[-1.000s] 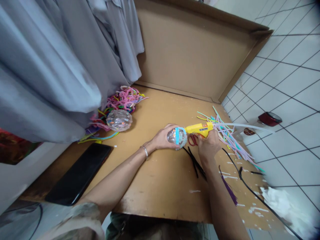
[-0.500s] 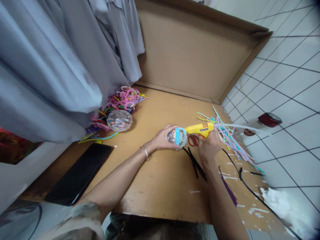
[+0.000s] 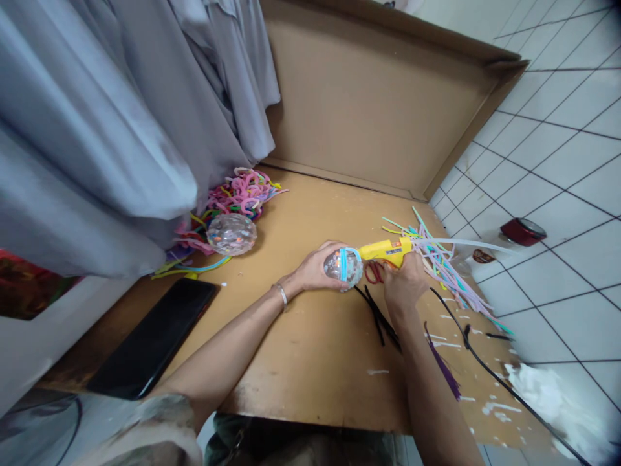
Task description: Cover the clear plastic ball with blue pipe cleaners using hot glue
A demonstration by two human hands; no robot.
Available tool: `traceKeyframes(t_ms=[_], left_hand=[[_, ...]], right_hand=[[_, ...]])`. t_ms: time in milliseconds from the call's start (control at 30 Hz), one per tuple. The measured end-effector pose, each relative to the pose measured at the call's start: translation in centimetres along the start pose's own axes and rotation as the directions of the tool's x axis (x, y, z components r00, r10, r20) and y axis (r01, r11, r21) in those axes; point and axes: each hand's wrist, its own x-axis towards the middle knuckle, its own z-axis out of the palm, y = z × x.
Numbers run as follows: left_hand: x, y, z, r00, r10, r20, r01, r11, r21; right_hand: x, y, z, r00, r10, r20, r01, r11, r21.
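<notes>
My left hand is wrapped round a clear faceted ball with a blue strip across it and coloured bits showing inside. In my right hand is a yellow glue gun, gripped by its handle. The gun's nozzle points left and meets the ball's right side, at or very near the blue strip. A long translucent glue stick sticks out of its back. Red-handled scissors lie just behind and below the gun, partly hidden.
A second clear ball sits by a heap of coloured pipe cleaners at left. Pastel pipe cleaners, black stems, a purple tassel and the cord lie at right. A phone rests front left; cardboard stands behind.
The back of the glue gun and my right hand have shifted very slightly left. My left hand and the ball stay in place.
</notes>
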Motion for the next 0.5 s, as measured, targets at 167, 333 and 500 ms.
traceKeyframes(t_ms=[167, 333, 500], left_hand=[[0.04, -0.02, -0.04, 1.000, -0.010, 0.005, 0.010, 1.000, 0.004], [0.03, -0.10, -0.05, 1.000, -0.012, 0.006, 0.012, 1.000, 0.005], [0.00, -0.13, -0.02, 1.000, -0.010, 0.001, 0.010, 1.000, 0.007]], right_hand=[[0.05, -0.01, -0.06, 1.000, -0.001, -0.007, 0.001, 1.000, 0.008], [0.17, 0.02, -0.02, 0.999, 0.029, -0.014, -0.029, 0.999, 0.024], [0.12, -0.08, 0.01, 0.999, 0.038, 0.001, -0.038, 0.999, 0.035]])
